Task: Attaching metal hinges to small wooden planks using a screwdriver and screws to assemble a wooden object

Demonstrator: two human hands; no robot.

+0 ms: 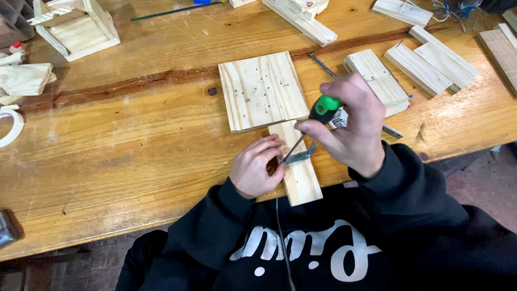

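Note:
My right hand (353,126) grips a screwdriver (322,109) with a green and black handle, its shaft slanting down to a small metal bracket (301,155). The bracket lies on a narrow pine strip (301,180) that reaches to the table's near edge. My left hand (257,166) rests on the strip's left side, fingers pinching the bracket's left end. The strip butts against a square pine board (261,90) marked with small holes.
Several pine offcuts (377,78) lie at the right, a long one (301,19) at the top. A small wooden box frame (75,27) stands top left, rags (24,78) and a white tape roll (11,125) at the left. A thin metal rod (322,63) lies beside the board.

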